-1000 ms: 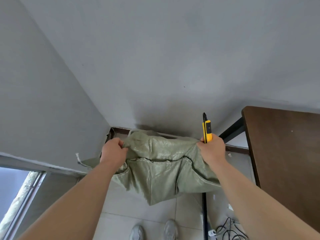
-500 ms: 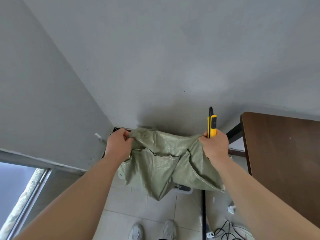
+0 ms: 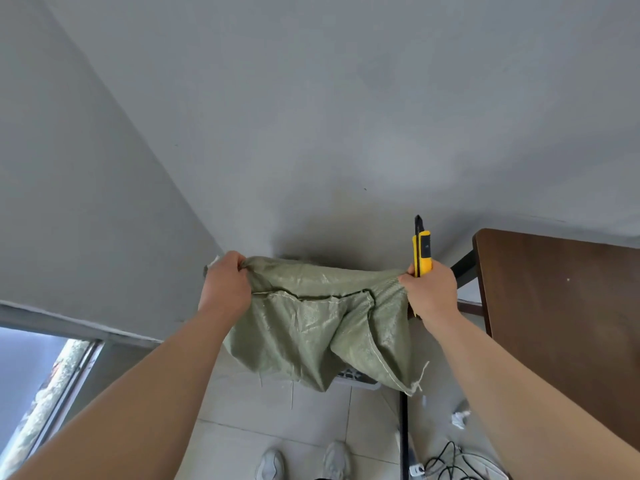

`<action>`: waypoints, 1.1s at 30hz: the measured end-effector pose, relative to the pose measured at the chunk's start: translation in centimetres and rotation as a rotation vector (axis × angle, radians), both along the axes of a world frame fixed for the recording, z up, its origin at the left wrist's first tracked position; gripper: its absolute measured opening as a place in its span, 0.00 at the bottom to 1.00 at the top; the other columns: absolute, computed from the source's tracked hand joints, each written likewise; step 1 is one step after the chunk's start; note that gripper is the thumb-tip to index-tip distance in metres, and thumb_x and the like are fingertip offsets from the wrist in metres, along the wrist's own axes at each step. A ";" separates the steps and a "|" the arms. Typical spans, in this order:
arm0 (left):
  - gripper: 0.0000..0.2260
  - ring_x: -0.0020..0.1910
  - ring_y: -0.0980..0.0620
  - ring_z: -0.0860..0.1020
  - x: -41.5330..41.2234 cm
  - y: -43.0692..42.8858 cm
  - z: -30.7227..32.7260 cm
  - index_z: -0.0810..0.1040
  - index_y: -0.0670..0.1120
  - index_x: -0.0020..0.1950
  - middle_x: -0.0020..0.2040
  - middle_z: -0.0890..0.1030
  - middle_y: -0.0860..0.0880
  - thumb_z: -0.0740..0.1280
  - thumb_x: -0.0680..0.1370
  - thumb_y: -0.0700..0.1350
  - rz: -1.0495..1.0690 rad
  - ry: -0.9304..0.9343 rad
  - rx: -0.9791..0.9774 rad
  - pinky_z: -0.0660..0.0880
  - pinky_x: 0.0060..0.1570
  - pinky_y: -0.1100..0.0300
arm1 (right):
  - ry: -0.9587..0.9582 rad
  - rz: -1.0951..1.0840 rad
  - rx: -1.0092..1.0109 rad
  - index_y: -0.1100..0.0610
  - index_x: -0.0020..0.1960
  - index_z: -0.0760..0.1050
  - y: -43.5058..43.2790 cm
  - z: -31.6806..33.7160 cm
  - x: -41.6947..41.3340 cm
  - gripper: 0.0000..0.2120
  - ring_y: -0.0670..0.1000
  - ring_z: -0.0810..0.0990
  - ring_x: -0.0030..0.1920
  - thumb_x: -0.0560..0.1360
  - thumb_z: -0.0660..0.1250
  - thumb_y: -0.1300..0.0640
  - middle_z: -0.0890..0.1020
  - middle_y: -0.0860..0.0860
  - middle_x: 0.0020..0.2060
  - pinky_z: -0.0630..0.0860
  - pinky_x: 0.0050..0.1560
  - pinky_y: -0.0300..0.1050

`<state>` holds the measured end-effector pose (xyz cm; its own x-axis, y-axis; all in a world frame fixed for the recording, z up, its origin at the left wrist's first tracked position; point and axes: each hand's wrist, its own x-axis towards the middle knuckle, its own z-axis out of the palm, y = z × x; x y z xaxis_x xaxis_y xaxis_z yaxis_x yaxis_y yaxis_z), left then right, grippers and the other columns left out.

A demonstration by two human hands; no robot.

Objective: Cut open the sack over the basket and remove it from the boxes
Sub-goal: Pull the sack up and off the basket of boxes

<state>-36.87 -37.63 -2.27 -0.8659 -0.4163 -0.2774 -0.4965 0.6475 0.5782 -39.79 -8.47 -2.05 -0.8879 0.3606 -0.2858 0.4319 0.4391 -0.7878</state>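
Observation:
A pale green woven sack (image 3: 311,327) hangs slack in the air between my two hands, in front of a grey wall. My left hand (image 3: 227,282) grips its upper left corner. My right hand (image 3: 429,292) grips the upper right corner together with a yellow and black utility knife (image 3: 421,249), whose tip points straight up. A slit runs across the sack below its top edge. Under the sack's lower edge a bit of a white basket (image 3: 356,377) shows; the rest of it is hidden. No boxes are visible.
A dark brown table (image 3: 561,317) with a black metal leg (image 3: 403,434) stands close on the right. Below are a tiled floor (image 3: 249,410), my two grey shoes, a crumpled white scrap (image 3: 459,419), and black cables (image 3: 450,462). A window (image 3: 38,393) is at the lower left.
Both hands have lifted the sack higher and pulled its top edge wider and tauter. The white basket has come into view beneath it.

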 end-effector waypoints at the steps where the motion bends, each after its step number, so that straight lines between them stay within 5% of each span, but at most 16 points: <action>1: 0.07 0.37 0.45 0.75 0.0 -0.1 -0.1 0.71 0.43 0.51 0.40 0.76 0.43 0.54 0.79 0.38 -0.022 -0.044 -0.040 0.74 0.37 0.52 | -0.004 0.015 0.024 0.58 0.37 0.72 0.1 0.0 0.0 0.08 0.50 0.70 0.29 0.72 0.68 0.67 0.73 0.51 0.29 0.67 0.28 0.41; 4: 0.08 0.40 0.41 0.74 -0.3 -0.2 0.2 0.69 0.41 0.54 0.37 0.72 0.45 0.53 0.79 0.36 -0.058 -0.101 -0.127 0.74 0.41 0.49 | -0.002 0.047 0.069 0.54 0.34 0.70 0.3 0.3 -0.2 0.12 0.52 0.71 0.31 0.72 0.68 0.66 0.73 0.51 0.30 0.68 0.31 0.42; 11: 0.09 0.46 0.40 0.75 -1.2 -0.1 1.5 0.68 0.47 0.57 0.52 0.76 0.39 0.53 0.80 0.40 0.014 0.019 -0.080 0.71 0.39 0.51 | 0.096 -0.013 0.044 0.52 0.34 0.68 0.8 2.4 -1.6 0.14 0.53 0.69 0.29 0.73 0.67 0.65 0.72 0.51 0.29 0.72 0.33 0.48; 17: 0.28 0.37 0.45 0.76 -0.5 0.1 1.1 0.61 0.54 0.68 0.45 0.76 0.42 0.51 0.74 0.29 -0.203 -0.139 -0.007 0.75 0.39 0.51 | -0.082 0.143 0.227 0.61 0.40 0.75 1.3 0.2 -1.0 0.04 0.57 0.73 0.34 0.74 0.64 0.63 0.76 0.56 0.33 0.69 0.33 0.46; 20: 0.24 0.39 0.49 0.73 -0.2 0.1 1.0 0.71 0.49 0.64 0.52 0.75 0.44 0.51 0.74 0.30 -0.232 -0.177 0.008 0.73 0.41 0.55 | -0.133 0.134 0.145 0.58 0.36 0.74 1.0 -0.4 -0.2 0.07 0.55 0.72 0.31 0.72 0.65 0.66 0.75 0.54 0.30 0.69 0.33 0.44; 23: 0.12 0.37 0.54 0.70 0.0 0.0 1.0 0.74 0.42 0.60 0.42 0.73 0.49 0.59 0.77 0.38 -0.168 -0.216 0.033 0.67 0.39 0.58 | -0.150 0.106 0.053 0.55 0.33 0.71 0.8 -0.4 0.6 0.12 0.53 0.71 0.30 0.71 0.65 0.69 0.73 0.53 0.29 0.68 0.31 0.43; 26: 0.19 0.39 0.53 0.73 0.7 -0.4 1.2 0.71 0.45 0.59 0.48 0.75 0.48 0.72 0.71 0.43 -0.258 -0.282 0.000 0.67 0.35 0.63 | -0.138 0.105 0.035 0.55 0.34 0.70 0.8 -0.5 1.0 0.12 0.52 0.70 0.30 0.72 0.64 0.69 0.73 0.53 0.30 0.69 0.31 0.42; 29: 0.13 0.46 0.48 0.73 0.8 -0.8 0.3 0.75 0.40 0.59 0.56 0.78 0.43 0.67 0.75 0.39 -0.296 -0.263 -0.161 0.67 0.43 0.60 | -0.138 0.141 0.071 0.56 0.35 0.71 0.9 -0.7 1.2 0.12 0.52 0.70 0.31 0.72 0.64 0.69 0.73 0.53 0.30 0.69 0.31 0.43; 33: 0.08 0.47 0.43 0.76 0.3 -1.2 -0.6 0.80 0.43 0.52 0.49 0.80 0.44 0.62 0.78 0.42 -0.229 -0.226 -0.249 0.69 0.42 0.57 | -0.152 0.198 0.241 0.56 0.37 0.73 0.5 -1.5 1.4 0.08 0.54 0.74 0.33 0.75 0.63 0.63 0.76 0.53 0.32 0.68 0.31 0.44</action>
<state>-36.55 -38.81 -2.85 -0.8729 -0.2983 -0.3862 -0.4198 0.8625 0.2826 -38.44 -7.99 -3.55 -0.9010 0.2594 -0.3478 0.4246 0.6918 -0.5841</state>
